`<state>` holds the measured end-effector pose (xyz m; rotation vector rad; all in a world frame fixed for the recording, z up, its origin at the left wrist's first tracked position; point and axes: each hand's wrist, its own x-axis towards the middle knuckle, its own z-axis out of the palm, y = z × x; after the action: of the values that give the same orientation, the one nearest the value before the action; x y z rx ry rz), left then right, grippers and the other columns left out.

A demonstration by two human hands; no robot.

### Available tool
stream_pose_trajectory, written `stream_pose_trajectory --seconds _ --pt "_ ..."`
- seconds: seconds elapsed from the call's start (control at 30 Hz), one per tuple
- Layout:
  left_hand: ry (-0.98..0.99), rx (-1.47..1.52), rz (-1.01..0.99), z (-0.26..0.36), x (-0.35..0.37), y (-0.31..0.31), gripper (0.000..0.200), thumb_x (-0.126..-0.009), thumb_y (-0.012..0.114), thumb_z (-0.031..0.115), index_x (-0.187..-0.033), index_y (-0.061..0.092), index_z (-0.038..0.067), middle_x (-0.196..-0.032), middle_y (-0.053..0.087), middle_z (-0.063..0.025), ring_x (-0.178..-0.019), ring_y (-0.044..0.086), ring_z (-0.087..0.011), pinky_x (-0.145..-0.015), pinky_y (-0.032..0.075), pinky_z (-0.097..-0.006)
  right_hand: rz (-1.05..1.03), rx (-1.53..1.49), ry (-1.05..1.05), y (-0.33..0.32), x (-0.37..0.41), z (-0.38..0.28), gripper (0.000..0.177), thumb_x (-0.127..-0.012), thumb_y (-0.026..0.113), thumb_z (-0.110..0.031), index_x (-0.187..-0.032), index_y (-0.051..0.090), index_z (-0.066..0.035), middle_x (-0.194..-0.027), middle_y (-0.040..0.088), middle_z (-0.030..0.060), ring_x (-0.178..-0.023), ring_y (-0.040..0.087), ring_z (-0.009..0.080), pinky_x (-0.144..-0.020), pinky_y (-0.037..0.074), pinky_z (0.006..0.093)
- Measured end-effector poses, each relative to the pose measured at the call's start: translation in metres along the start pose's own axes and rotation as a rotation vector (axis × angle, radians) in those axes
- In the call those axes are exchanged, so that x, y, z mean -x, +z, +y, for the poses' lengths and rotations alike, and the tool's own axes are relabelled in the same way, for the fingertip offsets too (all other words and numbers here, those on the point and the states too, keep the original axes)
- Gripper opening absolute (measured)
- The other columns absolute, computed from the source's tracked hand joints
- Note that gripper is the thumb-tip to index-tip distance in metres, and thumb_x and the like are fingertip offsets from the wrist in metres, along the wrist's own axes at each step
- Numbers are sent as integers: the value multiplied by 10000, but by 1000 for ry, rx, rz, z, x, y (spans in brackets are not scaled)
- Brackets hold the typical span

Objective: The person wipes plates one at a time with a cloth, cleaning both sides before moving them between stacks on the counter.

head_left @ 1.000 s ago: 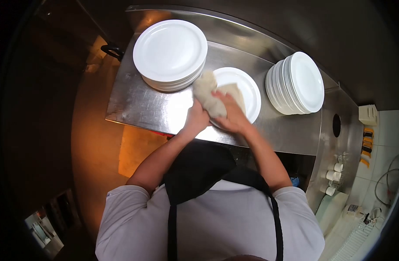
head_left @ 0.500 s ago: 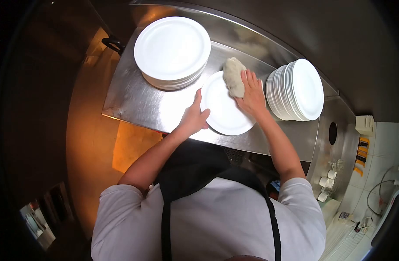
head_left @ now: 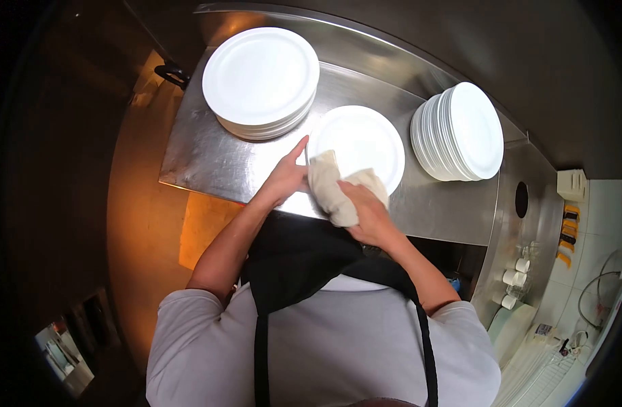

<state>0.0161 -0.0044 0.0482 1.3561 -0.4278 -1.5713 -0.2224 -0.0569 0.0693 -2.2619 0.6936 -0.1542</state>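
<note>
A single white plate (head_left: 362, 139) lies on the steel counter (head_left: 209, 159) in front of me. My left hand (head_left: 286, 177) holds the plate's left rim, fingers spread along its edge. My right hand (head_left: 366, 209) grips a crumpled beige cloth (head_left: 330, 188) and presses it on the plate's near edge. To the left stands a stack of white plates (head_left: 260, 78). Another stack of white plates (head_left: 460, 132) stands to the right.
The counter's near edge runs just in front of my black apron. A round hole (head_left: 521, 199) is cut in the counter at the right. Small white cups (head_left: 514, 278) and an orange-handled rack (head_left: 567, 230) sit at the far right.
My right hand has dragged the cloth from the plate's far rim back to its near edge. My left hand stays on the plate's left rim.
</note>
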Motion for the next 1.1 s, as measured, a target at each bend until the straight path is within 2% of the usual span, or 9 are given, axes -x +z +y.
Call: stream_pose_trajectory --seconds 0.13,0.23,0.37,0.53,0.7,0.77,0.87,0.97,1.1 --pt "495 -794 477 1 -21 8 478 -883 692 177 -1309 588 -13 -1076 635 -204 -925 658 -316 -827 544 -394 371 313 79 -13 33 55 696 -789 668 -51 -1438 438 47 -1448 484 270 -1370 428 438 -1164 312 499" --pt "481 -920 424 11 -39 18 363 -852 718 149 -1138 608 -45 -1069 617 -231 -1008 608 -375 -913 484 -433 636 193 272 -15 10 77 738 -783 690 -43 -1454 405 74 -1349 522 317 -1284 472 478 -1101 355 514" --pt "460 -914 432 23 -41 34 294 -843 706 101 -1049 573 -61 -1042 610 -238 -1007 599 -385 -912 471 -445 681 162 566 -23 -18 62 768 -771 753 -100 -1443 421 68 -1182 606 285 -1127 560 456 -992 421 521" --pt "578 -766 455 16 -40 51 342 -832 711 104 -1095 560 -55 -959 655 -197 -891 647 -311 -823 511 -405 926 -143 495 -29 -7 79 755 -744 810 -83 -1410 475 35 -1209 647 206 -1121 621 329 -979 474 403" --pt "504 -523 495 13 -41 62 495 -976 579 358 -1196 522 -82 -1120 647 -305 -1062 640 -423 -932 476 -461 1125 -351 186 -39 30 56 569 -786 796 -61 -1306 577 15 -1186 682 137 -1070 643 197 -903 512 350" --pt "474 -475 513 23 -42 69 671 -1020 432 551 -1239 538 -74 -1173 648 -282 -1069 637 -437 -925 472 -476 924 -393 206 -37 54 21 539 -796 794 -61 -1288 586 9 -1166 688 129 -1049 649 190 -898 515 344" --pt "400 -395 412 25 -65 73 590 -1015 531 477 -1249 543 -65 -1110 646 -188 -1055 611 -291 -943 457 -393 723 -682 -72 -49 49 -42 492 -787 808 -75 -1234 619 7 -1121 704 114 -994 668 185 -877 528 343" --pt "529 -168 150 29 -24 113 623 -1057 366 534 -1088 647 -21 -1015 697 -220 -1008 650 -379 -906 476 -447 689 -676 -255 -68 1 -85 405 -798 805 -99 -1158 660 16 -1072 721 109 -938 685 179 -849 540 338" --pt "496 -8 4 6 -16 82 611 -1057 373 529 -1074 649 -16 -992 694 -216 -985 651 -375 -890 477 -446 721 -693 -61 -65 -43 -79 223 -875 748 -138 -1034 715 15 -985 749 130 -895 710 191 -803 551 346"
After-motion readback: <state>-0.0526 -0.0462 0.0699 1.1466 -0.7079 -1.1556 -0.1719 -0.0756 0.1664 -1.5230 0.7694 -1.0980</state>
